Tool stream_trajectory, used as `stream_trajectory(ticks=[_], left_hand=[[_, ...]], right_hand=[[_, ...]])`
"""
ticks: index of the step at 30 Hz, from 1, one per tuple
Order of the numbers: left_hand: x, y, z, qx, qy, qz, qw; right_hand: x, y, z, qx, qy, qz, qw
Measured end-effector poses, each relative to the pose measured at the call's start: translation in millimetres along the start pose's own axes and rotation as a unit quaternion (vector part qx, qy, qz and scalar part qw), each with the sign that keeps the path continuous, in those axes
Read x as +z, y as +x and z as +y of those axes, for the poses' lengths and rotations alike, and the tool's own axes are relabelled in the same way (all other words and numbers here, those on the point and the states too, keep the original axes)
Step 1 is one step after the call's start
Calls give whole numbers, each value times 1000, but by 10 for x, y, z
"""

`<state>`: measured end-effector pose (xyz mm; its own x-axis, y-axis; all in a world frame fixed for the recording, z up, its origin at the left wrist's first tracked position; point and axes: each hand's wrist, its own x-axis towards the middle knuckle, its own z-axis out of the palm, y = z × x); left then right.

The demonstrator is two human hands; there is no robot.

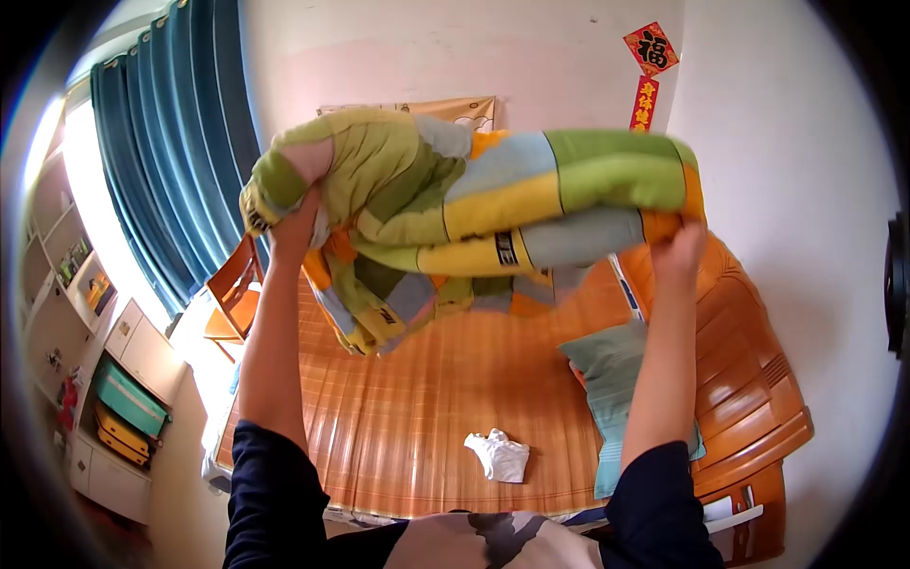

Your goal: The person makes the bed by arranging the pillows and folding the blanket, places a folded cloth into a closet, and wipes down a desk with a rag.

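A colourful patchwork quilt (512, 194) in green, yellow, grey and orange hangs in the air over the bed, bunched and folded, its lower part drooping and slightly blurred. My left hand (299, 220) is closed on its left end, with the fingers partly hidden by the fabric. At the opposite end, my right hand (679, 250) grips the edge in a closed hold. Both arms stretch forward and up. Below lies the brown bamboo mat (417, 408) that covers the bed. A small crumpled white cloth (500, 456) rests on the mat near me.
A grey-green pillow (611, 375) lies at the bed's right, against the wooden headboard (744, 360). To the left stand a wooden chair (232, 294), a blue curtain (175, 152) and a white shelf unit (142, 356) holding suitcases. Red decorations (651, 52) hang on the wall.
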<state>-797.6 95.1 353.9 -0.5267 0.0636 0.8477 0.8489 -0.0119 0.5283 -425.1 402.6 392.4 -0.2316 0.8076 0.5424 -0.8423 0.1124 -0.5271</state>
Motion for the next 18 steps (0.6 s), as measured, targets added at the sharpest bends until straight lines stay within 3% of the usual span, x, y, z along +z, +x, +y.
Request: stream_trajectory(ticks=[2,3,5,7,8,9,10,11,12,13,14,15,16,18], left_hand=[[-335,-328,-201,10,79,-42,996],[-466,-602,-354,11,153,-59,986],[-851,-1505,-893,-19,115,-113,987],[-1251,-2600,-1059,-130,116,-212,961],[-1361,-3005,-837,-277,92,-240,926],[-1470,-3404,-606,-417,82,-256,868],[-1739,-3878,-425,-594,-48,-159,787],[-1959,-4474,-559,-642,-27,-129,756],[-2070,-4785,-414,-754,-121,-15,646],[-2323,-5370,-612,-797,-228,31,559],[-2525,-5901,-801,-871,-261,31,415],[-2730,-6355,-907,-851,-346,16,394],[-2644,-6142,-662,-876,-310,15,370],[-2606,-6002,-429,-902,-268,16,338]], right_hand=[[-511,-340,103,31,-28,49,998],[-878,-534,229,46,-25,23,998],[-1181,-1154,319,84,-102,113,985],[-1808,-1751,484,130,-169,185,959],[-2207,-2059,551,168,-193,221,941],[-2471,-2350,610,192,-207,268,921],[-2959,-2672,678,237,-192,276,912],[-3179,-2904,732,263,-181,308,896],[-3408,-3139,787,287,-167,341,880],[-3422,-3361,853,290,-156,398,856],[-3437,-3570,896,314,-149,440,828],[-3470,-3733,939,334,-143,479,799],[-3593,-3943,962,311,-212,491,786],[-3766,-4145,775,378,-312,496,717]])
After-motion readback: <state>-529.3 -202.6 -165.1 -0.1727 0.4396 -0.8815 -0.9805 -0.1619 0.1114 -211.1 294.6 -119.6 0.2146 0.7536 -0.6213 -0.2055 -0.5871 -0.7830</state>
